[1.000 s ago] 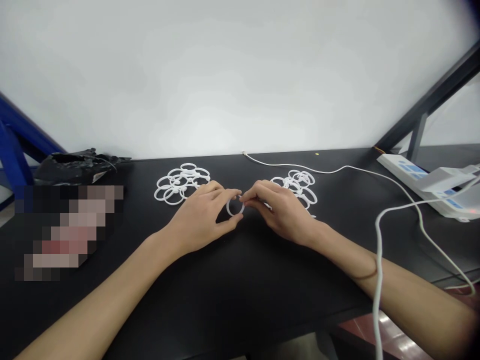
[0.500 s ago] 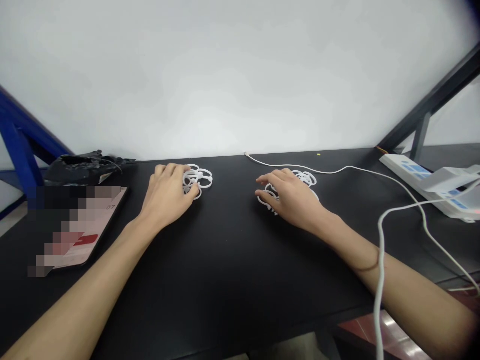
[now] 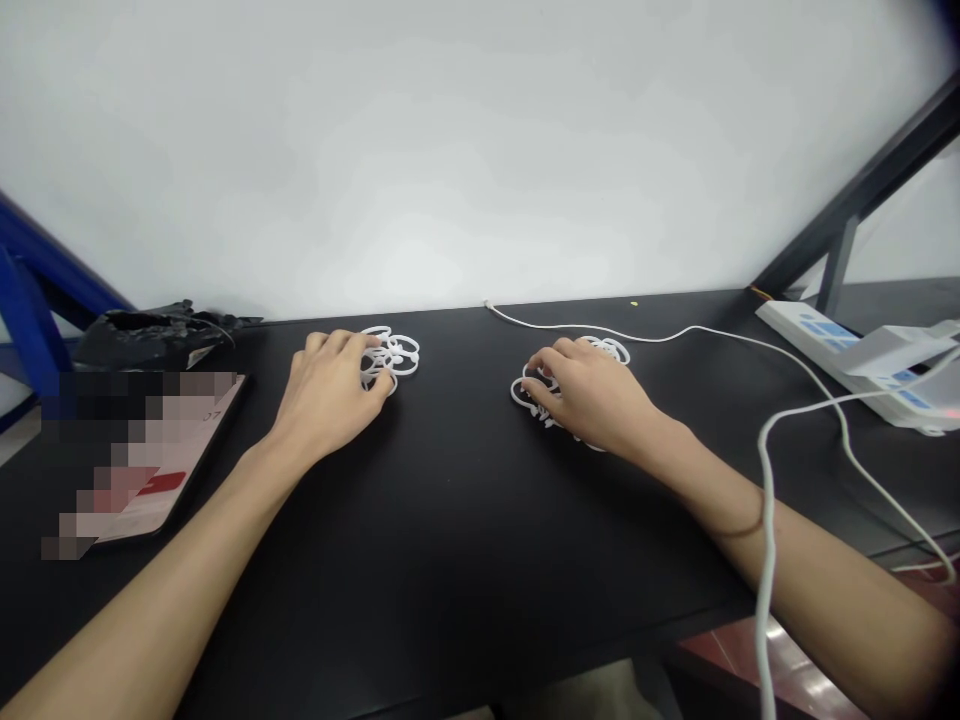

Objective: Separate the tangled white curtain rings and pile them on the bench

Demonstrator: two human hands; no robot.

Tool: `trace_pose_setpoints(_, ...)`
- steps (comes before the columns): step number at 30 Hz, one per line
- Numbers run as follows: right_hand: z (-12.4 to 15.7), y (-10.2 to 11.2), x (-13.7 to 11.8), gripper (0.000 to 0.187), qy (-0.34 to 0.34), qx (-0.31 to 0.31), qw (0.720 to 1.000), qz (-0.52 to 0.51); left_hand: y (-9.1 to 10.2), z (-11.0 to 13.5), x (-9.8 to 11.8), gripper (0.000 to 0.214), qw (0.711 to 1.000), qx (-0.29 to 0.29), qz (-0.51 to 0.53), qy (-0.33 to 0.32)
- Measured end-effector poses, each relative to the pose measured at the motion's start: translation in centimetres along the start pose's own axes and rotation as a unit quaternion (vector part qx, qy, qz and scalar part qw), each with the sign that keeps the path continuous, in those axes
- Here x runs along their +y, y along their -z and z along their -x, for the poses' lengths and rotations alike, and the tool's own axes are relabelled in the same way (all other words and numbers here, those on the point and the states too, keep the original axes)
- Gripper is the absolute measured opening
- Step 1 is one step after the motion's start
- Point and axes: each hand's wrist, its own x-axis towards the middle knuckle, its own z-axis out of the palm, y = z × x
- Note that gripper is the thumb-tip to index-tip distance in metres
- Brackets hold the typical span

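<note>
Two piles of thin white plastic rings lie on the black table (image 3: 450,520). My left hand (image 3: 330,392) rests palm down on the left pile of rings (image 3: 396,354). Its fingers are curled over the near side and its thumb touches a ring. My right hand (image 3: 592,397) covers most of the right pile of rings (image 3: 609,349). Those fingers are bent, with the tips pressing rings at the pile's left edge. Parts of both piles are hidden under my palms.
A white cable (image 3: 761,470) runs from the back edge across the right side and over my right forearm. A white power strip (image 3: 862,365) sits at the far right. A flat card-like item (image 3: 150,470) and a crumpled black bag (image 3: 150,330) lie at the left.
A second ago both hands held one ring together at the table's middle. They have since moved apart onto the two piles, and the left pile is now bunched tighter.
</note>
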Motion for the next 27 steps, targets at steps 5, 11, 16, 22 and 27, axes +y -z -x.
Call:
trace_pose_setpoints(5, -0.02, 0.18, -0.23, 0.027, 0.001, -0.016, 1.0, 0.005, 0.21, 0.04, 0.52, 0.045, 0.999, -0.019, -0.03, 0.009)
trace_pose_setpoints(11, -0.14, 0.27, -0.21, 0.031, 0.012, -0.038, 0.999, 0.006, 0.14, 0.11, 0.61, 0.046, 0.999, -0.028, -0.035, 0.005)
trace_pose_setpoints(16, 0.01, 0.31, -0.16, 0.029, 0.007, -0.03, 0.999, 0.014, 0.18, 0.11, 0.59, 0.046, 0.999, -0.023, -0.028, 0.002)
trace_pose_setpoints(22, 0.13, 0.74, -0.52, 0.038, 0.045, -0.032, 0.998, -0.004, 0.17, 0.13, 0.63, 0.044, 0.999, -0.024, -0.029, -0.003)
trace_pose_setpoints(27, 0.04, 0.62, -0.23, 0.028, 0.061, -0.05, 0.996, -0.029, 0.23, 0.17, 0.79, 0.042, 0.999, -0.03, -0.027, -0.004)
